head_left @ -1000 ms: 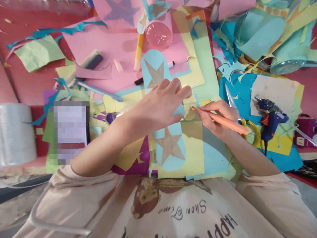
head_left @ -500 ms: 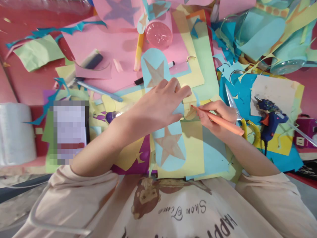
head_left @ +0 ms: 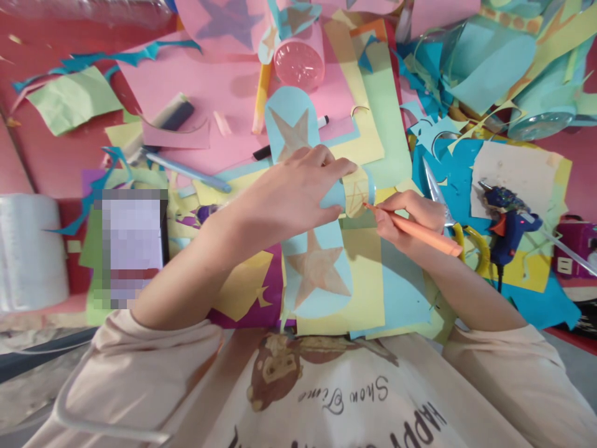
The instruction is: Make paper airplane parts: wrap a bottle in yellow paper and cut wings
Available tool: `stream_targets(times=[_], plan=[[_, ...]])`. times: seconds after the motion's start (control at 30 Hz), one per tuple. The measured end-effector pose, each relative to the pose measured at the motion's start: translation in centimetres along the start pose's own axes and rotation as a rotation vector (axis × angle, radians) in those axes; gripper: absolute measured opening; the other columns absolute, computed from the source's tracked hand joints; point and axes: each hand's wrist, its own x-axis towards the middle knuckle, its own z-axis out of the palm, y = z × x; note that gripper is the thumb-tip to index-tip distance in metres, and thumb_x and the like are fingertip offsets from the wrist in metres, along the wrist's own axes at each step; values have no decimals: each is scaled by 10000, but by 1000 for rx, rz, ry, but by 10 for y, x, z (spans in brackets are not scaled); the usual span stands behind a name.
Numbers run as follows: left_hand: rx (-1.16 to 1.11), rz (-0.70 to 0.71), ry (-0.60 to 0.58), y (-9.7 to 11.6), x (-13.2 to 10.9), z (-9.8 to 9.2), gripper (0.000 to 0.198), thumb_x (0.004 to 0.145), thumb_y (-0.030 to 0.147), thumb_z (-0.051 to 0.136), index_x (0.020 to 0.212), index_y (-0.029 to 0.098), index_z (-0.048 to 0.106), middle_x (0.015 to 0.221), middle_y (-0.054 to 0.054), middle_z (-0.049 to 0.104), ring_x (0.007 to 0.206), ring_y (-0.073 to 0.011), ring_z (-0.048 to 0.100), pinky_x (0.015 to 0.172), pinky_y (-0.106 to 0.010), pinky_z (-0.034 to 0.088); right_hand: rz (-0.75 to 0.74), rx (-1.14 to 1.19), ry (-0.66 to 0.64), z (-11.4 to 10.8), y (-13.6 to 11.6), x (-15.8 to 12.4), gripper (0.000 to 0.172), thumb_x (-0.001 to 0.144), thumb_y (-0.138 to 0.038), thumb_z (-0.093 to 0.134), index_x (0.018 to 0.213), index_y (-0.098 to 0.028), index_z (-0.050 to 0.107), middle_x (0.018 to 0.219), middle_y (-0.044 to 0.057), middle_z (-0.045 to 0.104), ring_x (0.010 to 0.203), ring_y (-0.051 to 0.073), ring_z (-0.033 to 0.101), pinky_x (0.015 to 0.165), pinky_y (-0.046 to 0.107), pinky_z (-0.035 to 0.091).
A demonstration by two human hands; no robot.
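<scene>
Plastic pen, matt paper cutout

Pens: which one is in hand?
The orange pen, held in the right hand; neither hand holds the blue pen or the black marker.

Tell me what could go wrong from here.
If the left hand lets the blue piece turn, the pen might stray across the yellow patch and spoil its lines.

The scissors lie close beside the right hand; an outward sweep could catch the blade.

A small light glows on the glue gun, so it may be hot and could mark the white paper by its nozzle.
</scene>
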Motion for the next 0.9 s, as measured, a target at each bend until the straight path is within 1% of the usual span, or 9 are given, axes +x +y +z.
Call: stream_targets(times=[0.17, 0.33, 0.43, 0.5, 0.53, 0.57, 0.63, 0.73, 0.9], plan=[[-45, -33, -48, 0, 2, -5, 516, 830, 318, 492, 1340, 244, 472, 1163, -70, 559, 1144, -289, 545, 982, -412, 416, 12, -9, -12, -1, 0, 0, 211, 867, -296, 589, 677, -261, 503, 520, -50, 579, 429, 101, 518, 389, 254, 405], [-47, -2, -23, -3, 2, -3, 511, 835, 327, 485, 1340, 249, 474, 1131, -65, 573, 1124, -276, 550, 953, -401, 437, 2, 19, -14, 0, 0, 0, 217, 839, -247, 605, 653, -248, 493, 498, -57, 551, 417, 92, 492, 380, 242, 383], [-42, -4, -14, -5, 2, -2, 505, 840, 331, 490, 1338, 248, 472, 1131, -65, 569, 1123, -273, 550, 950, -396, 441, 21, 107, 67, 2, 2, -3, 189, 814, -214, 618, 667, -234, 502, 513, -66, 548, 419, 87, 496, 390, 239, 390], [-35, 2, -9, -5, 1, -2, 499, 843, 336, 496, 1334, 249, 468, 1134, -65, 566, 1116, -273, 552, 951, -398, 441, 18, 194, 140, 3, 3, -4, 132, 818, -214, 611, 713, -235, 535, 539, -64, 567, 432, 100, 533, 404, 253, 422], [-29, 7, -6, -4, 1, -2, 497, 843, 336, 500, 1331, 248, 466, 1137, -66, 563, 1109, -273, 555, 951, -400, 442, 11, 213, 150, 3, 2, -4, 95, 825, -212, 607, 749, -240, 555, 566, -55, 596, 454, 112, 567, 418, 263, 451], [-22, 10, -6, -4, 1, -2, 494, 843, 334, 506, 1327, 244, 464, 1142, -68, 559, 1101, -273, 558, 950, -402, 442, -5, 210, 138, 3, 2, -4, 66, 831, -205, 604, 789, -245, 573, 601, -43, 632, 486, 125, 606, 437, 272, 482], [-9, 14, -5, -1, 0, -2, 486, 841, 323, 520, 1316, 236, 463, 1156, -76, 549, 1087, -274, 564, 943, -404, 446, -30, 162, 54, 3, -1, -3, 70, 838, -194, 619, 861, -255, 592, 697, -14, 704, 573, 147, 676, 487, 281, 539], [8, 18, 18, 1, -2, -1, 461, 842, 307, 535, 1292, 240, 465, 1165, -77, 540, 1076, -277, 569, 918, -401, 459, -60, 96, -30, 4, -5, -1, 84, 850, -209, 632, 894, -269, 594, 758, -8, 743, 623, 156, 711, 516, 279, 567], [25, 19, 26, 3, -4, 3, 426, 850, 314, 518, 1268, 255, 456, 1154, -58, 534, 1089, -281, 569, 895, -403, 472, -100, 72, -20, 7, -5, -1, 32, 868, -230, 611, 875, -261, 604, 730, -10, 746, 600, 153, 710, 506, 270, 565]])
